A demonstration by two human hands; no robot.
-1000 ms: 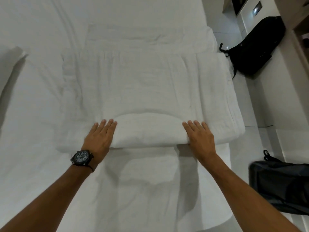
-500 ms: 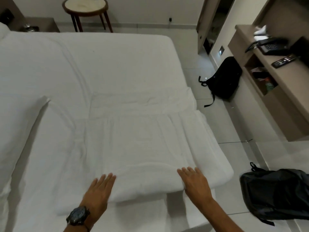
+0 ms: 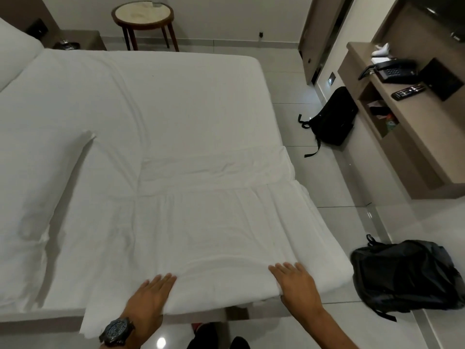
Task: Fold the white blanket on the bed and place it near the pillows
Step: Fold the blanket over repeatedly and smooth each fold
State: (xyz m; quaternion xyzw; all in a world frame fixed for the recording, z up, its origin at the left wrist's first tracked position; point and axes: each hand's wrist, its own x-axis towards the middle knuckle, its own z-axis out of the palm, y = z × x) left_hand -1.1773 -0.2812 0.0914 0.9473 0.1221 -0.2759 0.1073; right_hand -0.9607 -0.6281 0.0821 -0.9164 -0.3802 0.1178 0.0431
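Note:
The white blanket [image 3: 214,222] lies partly folded on the near right corner of the bed [image 3: 176,96], its thick near fold hanging over the bed's edge. My left hand [image 3: 148,298], with a dark wristwatch, rests on the left end of that fold, fingers on top and thumb hidden under the cloth. At the fold's right end my right hand [image 3: 294,285] has its fingers flat on top and its thumb tucked beneath. A white pillow [image 3: 32,185] lies at the left, and another pillow [image 3: 15,51] sits at the far left corner.
A black backpack [image 3: 332,119] leans by the wall to the right of the bed, and a second dark bag [image 3: 407,275] lies on the tiled floor near my right hand. A wooden desk [image 3: 412,137] runs along the right wall. A round side table [image 3: 143,13] stands beyond the bed.
The view has lifted, taking in the far bed and room. Both hands stay on the near fold, which now sits at the bed's edge with the thumbs under it.

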